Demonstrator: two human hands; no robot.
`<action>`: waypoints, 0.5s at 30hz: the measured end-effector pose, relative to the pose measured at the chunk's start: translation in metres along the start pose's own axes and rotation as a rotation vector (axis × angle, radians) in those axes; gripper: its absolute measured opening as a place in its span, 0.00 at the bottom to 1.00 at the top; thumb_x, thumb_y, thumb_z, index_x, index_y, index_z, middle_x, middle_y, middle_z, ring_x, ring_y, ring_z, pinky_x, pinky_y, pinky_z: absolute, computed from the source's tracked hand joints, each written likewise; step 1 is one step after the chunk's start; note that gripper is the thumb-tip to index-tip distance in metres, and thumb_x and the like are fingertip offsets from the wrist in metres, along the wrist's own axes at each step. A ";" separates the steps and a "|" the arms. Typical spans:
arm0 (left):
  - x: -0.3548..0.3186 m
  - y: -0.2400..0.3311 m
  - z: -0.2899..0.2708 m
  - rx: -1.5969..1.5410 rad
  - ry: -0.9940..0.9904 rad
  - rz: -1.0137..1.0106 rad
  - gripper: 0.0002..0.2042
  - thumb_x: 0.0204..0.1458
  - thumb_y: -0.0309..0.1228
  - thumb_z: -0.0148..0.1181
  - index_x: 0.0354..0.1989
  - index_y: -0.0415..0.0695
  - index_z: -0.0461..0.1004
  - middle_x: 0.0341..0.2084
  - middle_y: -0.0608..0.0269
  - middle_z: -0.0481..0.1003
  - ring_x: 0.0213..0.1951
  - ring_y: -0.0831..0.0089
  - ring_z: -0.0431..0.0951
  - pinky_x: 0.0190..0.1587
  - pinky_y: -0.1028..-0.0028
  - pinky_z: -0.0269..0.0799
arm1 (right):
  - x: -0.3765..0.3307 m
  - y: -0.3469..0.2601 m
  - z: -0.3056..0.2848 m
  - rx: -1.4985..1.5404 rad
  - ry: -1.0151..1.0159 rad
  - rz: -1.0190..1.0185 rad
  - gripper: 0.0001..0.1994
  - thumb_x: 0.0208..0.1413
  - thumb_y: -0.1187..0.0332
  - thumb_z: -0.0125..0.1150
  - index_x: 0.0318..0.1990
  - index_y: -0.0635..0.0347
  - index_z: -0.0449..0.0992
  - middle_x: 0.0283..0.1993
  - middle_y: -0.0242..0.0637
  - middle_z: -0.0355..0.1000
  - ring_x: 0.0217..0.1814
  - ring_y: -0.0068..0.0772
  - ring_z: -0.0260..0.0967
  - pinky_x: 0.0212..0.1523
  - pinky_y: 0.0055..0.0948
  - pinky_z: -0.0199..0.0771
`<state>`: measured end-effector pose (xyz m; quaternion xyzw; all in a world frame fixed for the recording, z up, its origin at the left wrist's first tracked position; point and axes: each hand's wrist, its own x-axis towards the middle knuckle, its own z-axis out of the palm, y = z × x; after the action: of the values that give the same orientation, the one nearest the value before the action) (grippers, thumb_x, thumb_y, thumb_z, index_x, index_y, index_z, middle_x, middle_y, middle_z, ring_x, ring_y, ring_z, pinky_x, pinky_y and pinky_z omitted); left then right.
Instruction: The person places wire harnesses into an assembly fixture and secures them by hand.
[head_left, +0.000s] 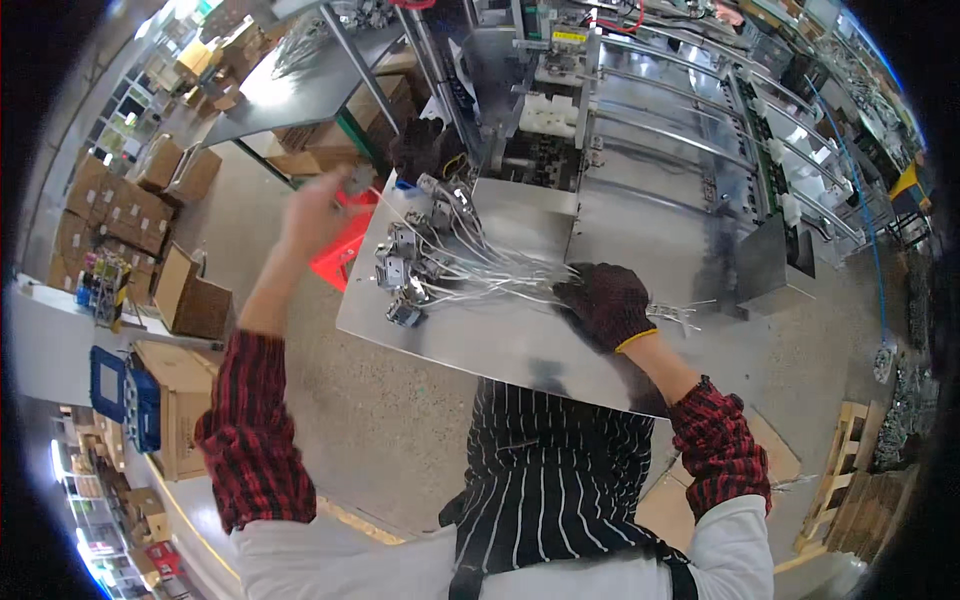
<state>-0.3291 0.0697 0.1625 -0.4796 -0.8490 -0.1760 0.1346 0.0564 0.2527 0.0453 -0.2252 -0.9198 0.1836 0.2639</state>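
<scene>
My right hand [605, 300], in a dark knitted glove with a yellow cuff edge, is closed around a bundle of thin white cables [500, 276] on the metal table [450, 345]. Their loose ends poke out past it on the right. Toward the left, the cables run to several metal connectors [397, 268] clustered by the table's left edge. My left hand [318, 210] is bare and smeared by motion, raised beyond that edge above a red bin [343, 250]; its fingers cannot be made out. A dark glove [420, 150] lies at the table's far left corner.
A machine with metal rails [670, 130] and a white block [548, 115] stands behind the table. To its right is an upright sheet-metal box [775, 270]. Cardboard boxes [115, 215] are stacked at left, near another metal-topped table [300, 95]. A wooden pallet [840, 460] stands at right.
</scene>
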 end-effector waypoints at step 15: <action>-0.009 0.120 -0.078 -0.057 0.335 0.304 0.18 0.38 0.44 0.70 0.31 0.43 0.79 0.26 0.58 0.75 0.27 0.58 0.77 0.28 0.62 0.70 | 0.094 -0.128 -0.146 0.535 0.029 -0.138 0.14 0.54 0.66 0.61 0.48 0.58 0.74 0.34 0.38 0.77 0.31 0.29 0.76 0.31 0.28 0.72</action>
<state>-0.2160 0.0864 0.2499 -0.5698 -0.7273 -0.2550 0.2850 0.0276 0.2260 0.2574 -0.0870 -0.8478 0.3982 0.3392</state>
